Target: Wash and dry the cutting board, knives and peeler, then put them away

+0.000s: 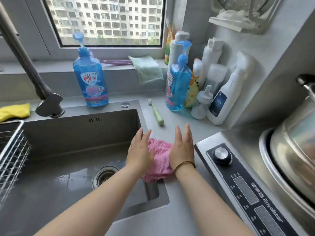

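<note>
At the sink's [81,133] right rim, a pink cloth [160,160] is flanked by the left hand [140,153] and right hand [182,150], fingers straight, nothing gripped.

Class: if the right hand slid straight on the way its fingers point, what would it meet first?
Probably the blue pump bottle beside the white bottles, after a stretch of bare counter. The right hand lies flat on the pink cloth. Depth is uncertain.

grey counter [175,118] holds pink cloth [160,150], green toothbrush [156,113], blue soap bottle [90,79] and induction cooker [247,193].
</note>
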